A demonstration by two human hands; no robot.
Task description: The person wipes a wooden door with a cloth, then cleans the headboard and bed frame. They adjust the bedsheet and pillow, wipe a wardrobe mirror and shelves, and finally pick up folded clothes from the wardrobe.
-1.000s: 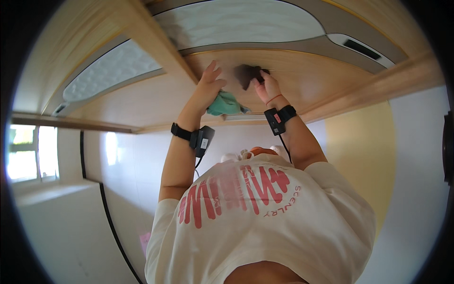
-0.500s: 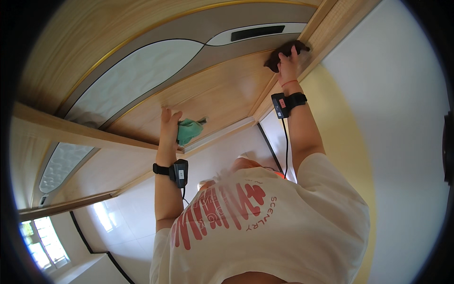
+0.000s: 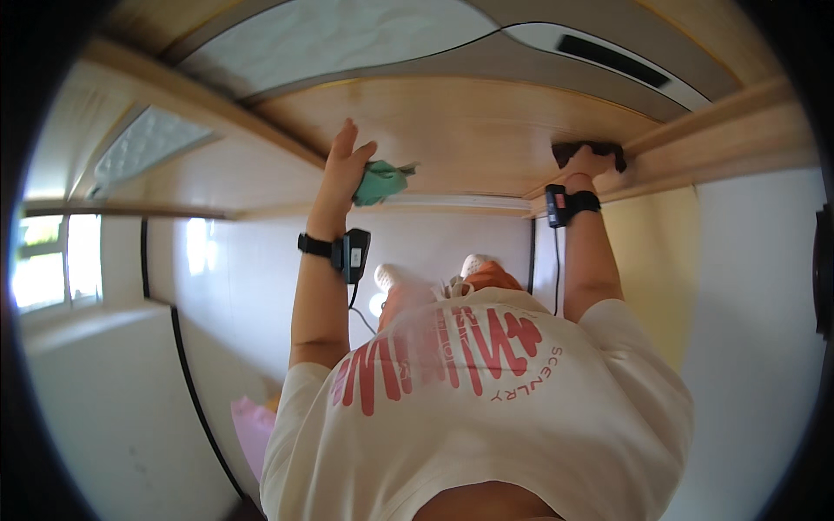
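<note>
A crumpled green cloth point(image 3: 382, 182) is held in my left hand point(image 3: 344, 171), the thumb side showing and some fingers hidden behind the cloth. This hand is beside the wooden door panel point(image 3: 452, 122), close to its left edge; I cannot tell if it touches the wood. My right hand point(image 3: 592, 162) grips a dark brown cloth point(image 3: 569, 151) against the lower right part of the panel, next to the frame. Its fingertips are partly lost in the dark fabric. Each wrist wears a black strapped device with a cable.
Above the wood runs a grey and white curved inlay with a dark recessed strip point(image 3: 612, 59). A wooden frame point(image 3: 712, 130) borders the panel on the right. Another panel point(image 3: 148, 148) and a bright window point(image 3: 59, 260) are at the left. Pale floor tiles lie below.
The view has turned and levelled. My right hand and the dark cloth have moved down the panel, away from the recessed strip. My left hand still has the green cloth.
</note>
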